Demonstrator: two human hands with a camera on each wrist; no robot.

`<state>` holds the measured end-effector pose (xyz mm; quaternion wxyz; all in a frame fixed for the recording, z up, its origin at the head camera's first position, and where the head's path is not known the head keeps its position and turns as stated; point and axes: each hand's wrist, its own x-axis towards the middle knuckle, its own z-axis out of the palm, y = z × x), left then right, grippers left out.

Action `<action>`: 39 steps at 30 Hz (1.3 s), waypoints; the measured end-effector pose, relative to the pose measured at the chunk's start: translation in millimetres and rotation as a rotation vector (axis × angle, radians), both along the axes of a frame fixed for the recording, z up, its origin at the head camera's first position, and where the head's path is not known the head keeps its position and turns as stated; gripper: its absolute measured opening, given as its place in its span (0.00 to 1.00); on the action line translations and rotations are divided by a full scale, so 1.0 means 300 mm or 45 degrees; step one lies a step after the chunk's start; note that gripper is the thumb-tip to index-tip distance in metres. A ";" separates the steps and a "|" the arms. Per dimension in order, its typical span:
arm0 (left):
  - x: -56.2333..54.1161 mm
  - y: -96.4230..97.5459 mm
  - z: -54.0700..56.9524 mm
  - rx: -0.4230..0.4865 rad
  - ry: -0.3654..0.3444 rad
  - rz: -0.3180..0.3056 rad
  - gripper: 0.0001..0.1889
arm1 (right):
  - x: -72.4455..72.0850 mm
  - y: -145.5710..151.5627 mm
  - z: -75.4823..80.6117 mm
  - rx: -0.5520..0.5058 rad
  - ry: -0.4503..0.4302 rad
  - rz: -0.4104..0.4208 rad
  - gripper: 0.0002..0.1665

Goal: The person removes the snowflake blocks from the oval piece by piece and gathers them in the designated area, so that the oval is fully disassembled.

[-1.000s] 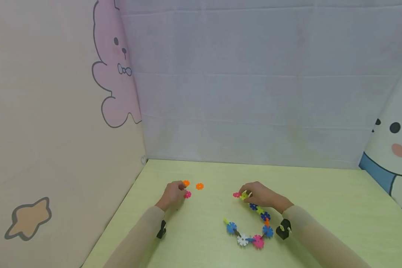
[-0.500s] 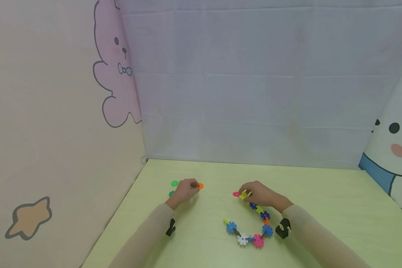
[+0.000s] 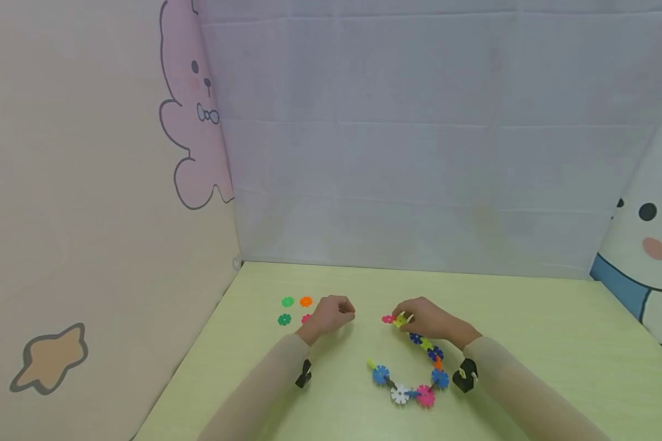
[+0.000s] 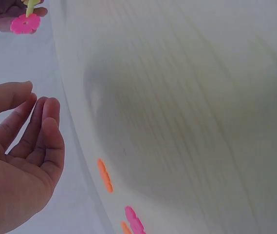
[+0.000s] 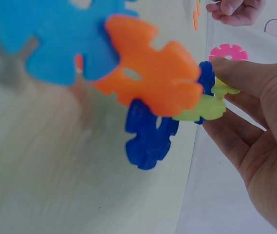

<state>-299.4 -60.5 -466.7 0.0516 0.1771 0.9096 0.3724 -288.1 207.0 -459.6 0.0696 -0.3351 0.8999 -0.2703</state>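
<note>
My right hand (image 3: 426, 318) pinches a chain of notched plastic snowflake discs near its far end, at a yellow disc (image 3: 400, 320). A pink disc (image 4: 25, 23) sticks out past those fingertips. From there the chain curves toward me through a dark blue disc (image 5: 152, 136), an orange disc (image 5: 150, 68) and a light blue disc (image 3: 439, 378), then on to a white disc (image 3: 399, 394). My left hand (image 3: 331, 315) hovers over the table, left of the chain's pink end. Its fingers are loosely bent, with a gap to the thumb and nothing held.
Loose discs lie at the table's far left: a light green disc (image 3: 287, 302), a dark green disc (image 3: 284, 319), an orange disc (image 3: 306, 301) and a pink disc (image 3: 306, 318). Another orange disc (image 4: 105, 175) lies below my left hand. Fabric walls (image 3: 419, 153) border the table.
My left hand has moved right, from beside the loose discs toward the chain's pink end, uncovering the green discs. My right hand keeps its hold on the chain, almost still.
</note>
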 end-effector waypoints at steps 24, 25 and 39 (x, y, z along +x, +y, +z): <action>0.030 0.190 -0.043 0.152 -0.067 -0.093 0.02 | -0.007 0.000 -0.002 -0.050 -0.009 0.028 0.13; 0.030 0.192 -0.044 0.151 -0.065 -0.091 0.02 | -0.007 0.000 -0.002 -0.050 -0.005 0.028 0.13; 0.034 0.209 -0.061 0.185 -0.007 -0.068 0.03 | 0.004 0.004 -0.001 -0.049 0.025 0.016 0.18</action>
